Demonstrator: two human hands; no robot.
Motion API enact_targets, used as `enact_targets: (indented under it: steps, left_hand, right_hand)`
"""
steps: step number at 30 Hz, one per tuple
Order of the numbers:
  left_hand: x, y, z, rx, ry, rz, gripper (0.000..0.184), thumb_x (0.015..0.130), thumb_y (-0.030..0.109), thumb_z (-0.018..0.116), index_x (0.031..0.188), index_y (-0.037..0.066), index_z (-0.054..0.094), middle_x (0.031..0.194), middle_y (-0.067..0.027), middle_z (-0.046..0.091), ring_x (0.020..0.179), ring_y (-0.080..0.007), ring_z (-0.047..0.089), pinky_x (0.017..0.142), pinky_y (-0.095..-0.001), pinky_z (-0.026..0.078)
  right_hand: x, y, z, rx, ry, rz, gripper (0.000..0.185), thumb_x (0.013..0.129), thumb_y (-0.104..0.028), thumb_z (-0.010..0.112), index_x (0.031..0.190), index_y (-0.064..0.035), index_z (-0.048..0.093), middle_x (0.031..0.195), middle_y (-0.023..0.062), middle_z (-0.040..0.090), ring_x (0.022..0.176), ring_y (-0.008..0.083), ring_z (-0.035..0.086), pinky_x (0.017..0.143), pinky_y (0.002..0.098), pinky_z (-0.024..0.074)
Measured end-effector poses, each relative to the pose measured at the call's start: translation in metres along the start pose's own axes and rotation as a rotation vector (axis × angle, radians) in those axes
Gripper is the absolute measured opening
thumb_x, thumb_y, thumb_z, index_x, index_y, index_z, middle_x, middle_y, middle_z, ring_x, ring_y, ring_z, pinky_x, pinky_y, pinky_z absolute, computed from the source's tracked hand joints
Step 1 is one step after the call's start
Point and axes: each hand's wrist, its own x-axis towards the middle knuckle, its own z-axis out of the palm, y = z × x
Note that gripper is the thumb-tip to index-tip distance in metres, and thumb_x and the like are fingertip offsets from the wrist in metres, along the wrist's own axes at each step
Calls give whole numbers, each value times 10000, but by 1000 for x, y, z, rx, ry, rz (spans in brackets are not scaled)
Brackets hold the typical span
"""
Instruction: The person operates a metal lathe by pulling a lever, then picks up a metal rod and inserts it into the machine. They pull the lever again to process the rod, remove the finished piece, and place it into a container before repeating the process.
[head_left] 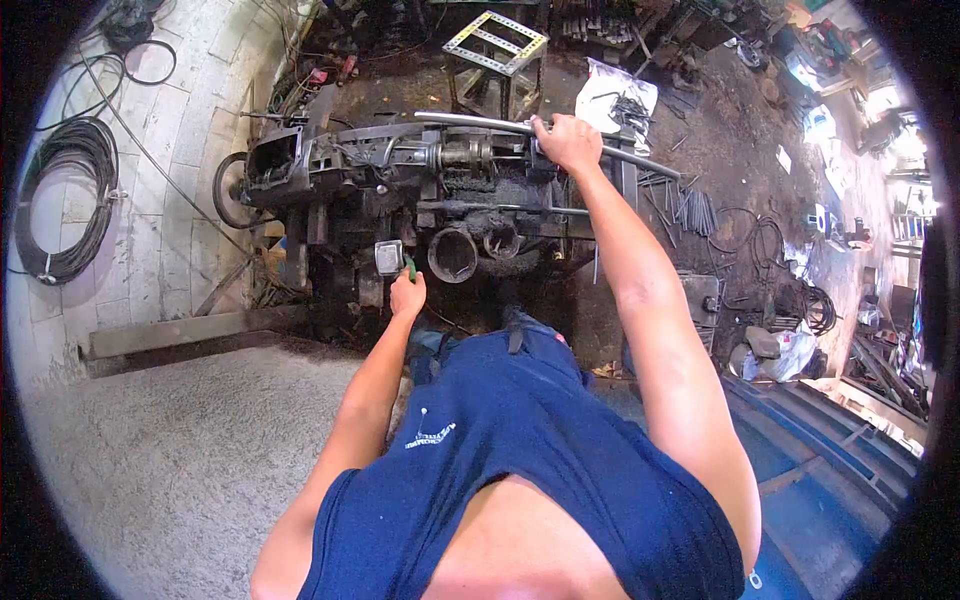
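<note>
My right hand is closed around a long grey metal rod lying across the top of a dark, grimy machine. The rod sticks out on both sides of that hand. Lower down, my left hand is at the machine's front, its fingers closed at a small green piece. Just beside the green piece is a pale square box. The fingers partly cover the green piece, so its shape is unclear. A ribbed cylindrical part sits on the machine to the left of my right hand.
A metal frame stand stands behind the machine. Several rods lie on the floor at right, near a white sheet with dark pieces. Coiled cable hangs on the left wall. Blue metal panels lie at lower right.
</note>
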Motion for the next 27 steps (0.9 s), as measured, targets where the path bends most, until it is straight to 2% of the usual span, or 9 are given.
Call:
enact_targets:
  steps: [5,11,18,27]
  left_hand:
    - [-1,2,-1,8,-6,3,481,897,382,567,1311,136,574,1119,-238,650,1049,-415,614,901,-485,491]
    - [1,2,-2,29,-23,-14,494,905,388,553,1327,131,559,1129,-228,649,1053,-405,614,907,-482,490]
    - [2,1,1,3,-22,-25,507,904,392,542,1346,143,541,1146,-233,637,1074,-403,604,919,-482,484]
    - [0,-4,0,15,-6,35,504,887,387,557,1325,139,558,1110,-244,648,1040,-417,616,911,-485,491]
  right_hand:
    - [3,-4,5,-11,32,-23,577,886,-574,461,896,-61,726,965,184,702,938,345,673,835,446,518]
    - [-1,-6,2,-11,-6,43,589,890,-583,448,922,-64,724,983,188,699,957,347,668,850,451,516]
    - [0,1,2,-1,35,24,606,887,-594,444,890,-59,729,943,191,703,934,354,673,840,457,518]
    - [3,-9,2,-1,5,4,582,873,-577,474,886,-55,731,930,190,705,923,344,678,828,440,523]
